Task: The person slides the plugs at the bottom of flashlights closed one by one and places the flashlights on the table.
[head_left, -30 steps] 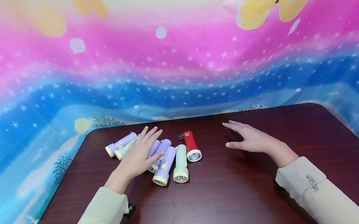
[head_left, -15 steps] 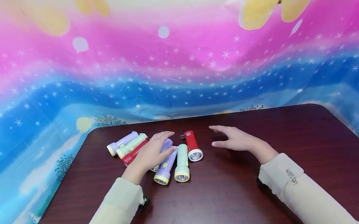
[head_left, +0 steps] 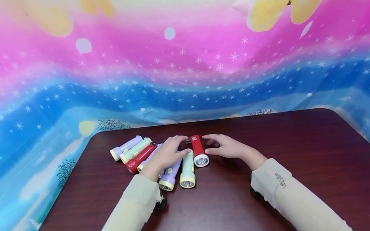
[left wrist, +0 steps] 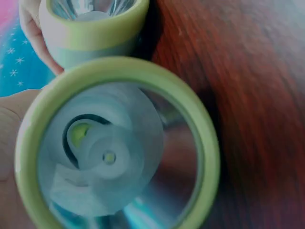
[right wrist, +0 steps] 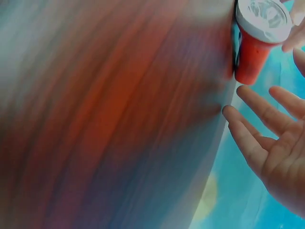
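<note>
Flashlight (head_left: 197, 148), red with a white head, lies on the dark table (head_left: 213, 211), its lens facing six o'clock and its plug prongs (head_left: 188, 141) jutting toward ten. At its three o'clock the right hand (head_left: 226, 148) hangs just beside it, fingers spread wide and slightly bent, holding nothing. At its nine o'clock the left hand (head_left: 167, 155) is above the pastel cluster, thumb well away from the fingers; whether it touches anything beneath, I cannot tell. A pale green flashlight (head_left: 187, 171) sits close by at eight o'clock, with a lilac flashlight (head_left: 170, 177) beyond. The red one should prove light and stiff, its smooth plastic a little slick and perhaps nose-heavy toward the wider white head. The likeliest weak spots are the lens and thin prongs, so the better hold seems a pinch across the barrel's middle, behind the head.
</note>
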A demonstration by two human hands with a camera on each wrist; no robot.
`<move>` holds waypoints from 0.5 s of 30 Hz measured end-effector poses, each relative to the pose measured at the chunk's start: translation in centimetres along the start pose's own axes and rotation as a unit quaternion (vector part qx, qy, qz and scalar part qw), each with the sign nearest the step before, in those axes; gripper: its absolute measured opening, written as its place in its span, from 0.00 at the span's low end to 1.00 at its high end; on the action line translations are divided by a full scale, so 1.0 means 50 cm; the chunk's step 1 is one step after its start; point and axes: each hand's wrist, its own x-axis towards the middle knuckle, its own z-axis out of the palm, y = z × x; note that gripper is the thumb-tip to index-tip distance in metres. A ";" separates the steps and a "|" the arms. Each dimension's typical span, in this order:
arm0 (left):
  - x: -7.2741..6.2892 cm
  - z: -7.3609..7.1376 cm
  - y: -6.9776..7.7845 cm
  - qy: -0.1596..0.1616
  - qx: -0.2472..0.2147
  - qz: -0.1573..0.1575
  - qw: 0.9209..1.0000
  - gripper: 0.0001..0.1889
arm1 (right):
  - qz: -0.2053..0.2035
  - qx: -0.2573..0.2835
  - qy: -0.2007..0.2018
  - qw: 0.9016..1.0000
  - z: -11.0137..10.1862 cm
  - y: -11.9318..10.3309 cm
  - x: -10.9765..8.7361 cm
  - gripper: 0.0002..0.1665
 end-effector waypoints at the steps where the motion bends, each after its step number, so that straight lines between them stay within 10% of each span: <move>1: 0.003 0.001 0.001 -0.001 0.001 -0.001 1.000 0.29 | -0.002 0.007 -0.001 1.000 0.003 -0.002 0.004 0.37; 15: 0.030 0.014 0.003 -0.010 0.006 -0.019 1.000 0.27 | 0.006 0.057 0.008 0.998 0.021 -0.009 0.031 0.33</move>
